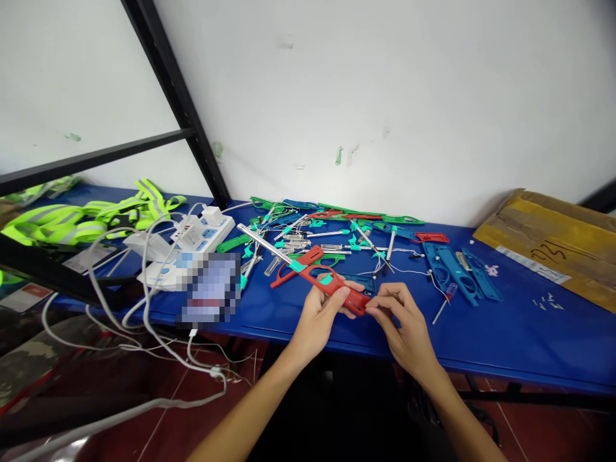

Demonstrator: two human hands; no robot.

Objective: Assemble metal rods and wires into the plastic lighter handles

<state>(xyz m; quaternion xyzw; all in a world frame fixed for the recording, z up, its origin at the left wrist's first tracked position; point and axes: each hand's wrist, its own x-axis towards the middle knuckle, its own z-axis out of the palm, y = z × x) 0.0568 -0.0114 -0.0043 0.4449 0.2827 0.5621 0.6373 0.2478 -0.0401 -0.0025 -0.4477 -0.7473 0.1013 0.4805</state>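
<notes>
A red lighter [310,274] with a teal trigger and a long metal tube points up and to the left. My left hand [321,314] is wrapped round its red handle. At the handle's lower right end is my right hand [398,321], its thumb and fingertips pinched together; whatever lies between them is too small to make out. Behind my hands lie loose metal tubes with teal parts, white wires and red, green and blue casings. A screwdriver [451,293] with a clear and red handle rests beside a blue casing [447,269] on the right.
The blue table [520,340] holds a taped cardboard box [553,244] at the right. On the left are a white power strip [212,236] with plugs and cables, a pixelated device [210,289], yellow reflective straps [62,221] and a black metal post [168,77].
</notes>
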